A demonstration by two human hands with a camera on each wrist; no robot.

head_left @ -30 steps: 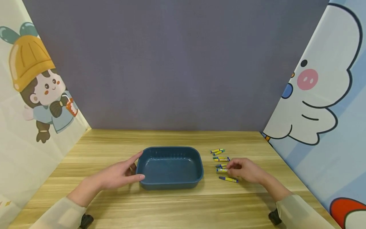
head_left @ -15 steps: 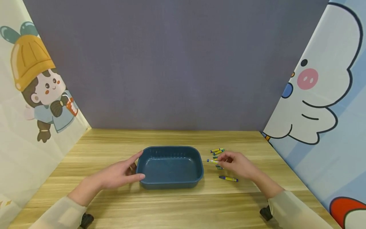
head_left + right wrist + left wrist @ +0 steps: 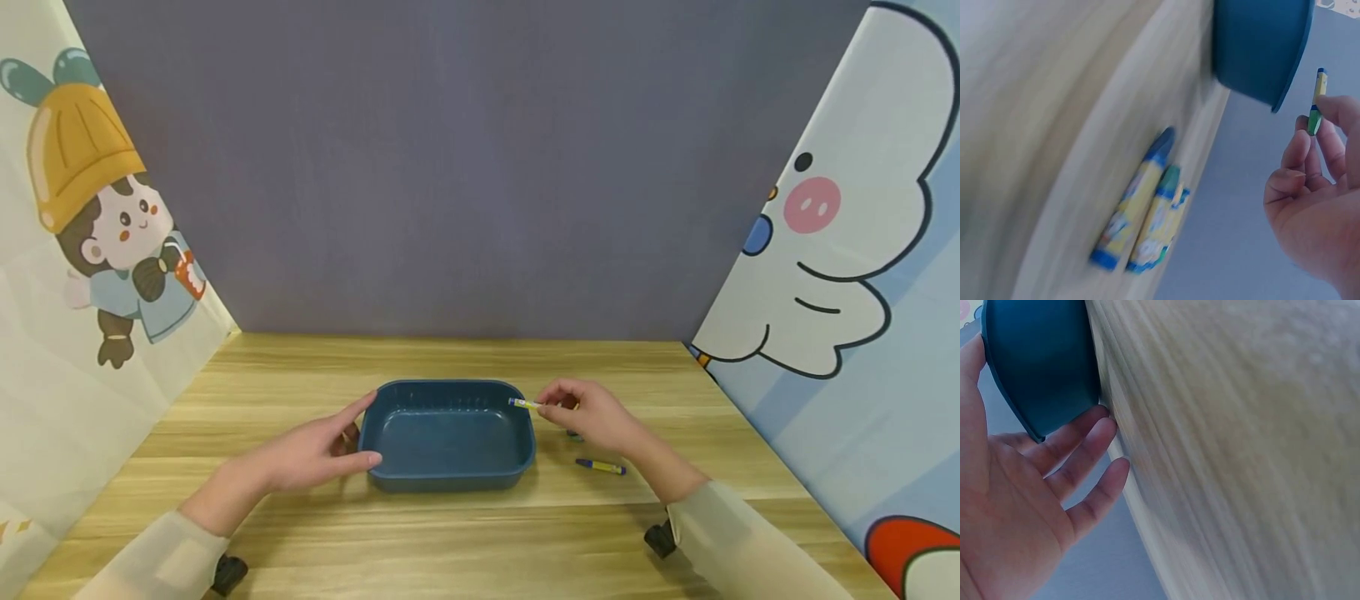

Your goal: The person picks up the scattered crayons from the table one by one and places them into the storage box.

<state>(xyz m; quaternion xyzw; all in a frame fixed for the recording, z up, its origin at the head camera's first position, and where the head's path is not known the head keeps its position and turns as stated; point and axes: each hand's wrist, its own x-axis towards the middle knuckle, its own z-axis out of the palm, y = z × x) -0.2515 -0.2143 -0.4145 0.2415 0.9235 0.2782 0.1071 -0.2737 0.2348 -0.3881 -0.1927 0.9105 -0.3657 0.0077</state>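
A crayon (image 3: 522,403) with a yellow wrapper and green tip is pinched between thumb and fingertips of my right hand (image 3: 588,414). Its blue end overlaps the right rim of the dark blue plastic bin (image 3: 450,482) in the head view. In the right wrist view, the crayon (image 3: 1319,94) points upward past the bin's edge. My left hand (image 3: 307,454) rests at the bin's left end, thumb on the near corner and index finger on the far one. In the left wrist view, the relaxed fingers (image 3: 1088,450) touch the bin wall (image 3: 1041,369). The bin's visible floor is bare.
A dark blue crayon (image 3: 600,467) lies right of the bin. Crayons beyond it are mostly hidden behind my right hand; a green one (image 3: 1157,225) shows in the right wrist view. A grey panel (image 3: 465,167) backs the wood-grain table (image 3: 450,542), with printed cartoon sheets at both sides.
My right hand has lifted the crayon from the group on the table and carried it left and away from me, to the bin's right rim. My left hand and the bin have stayed put.
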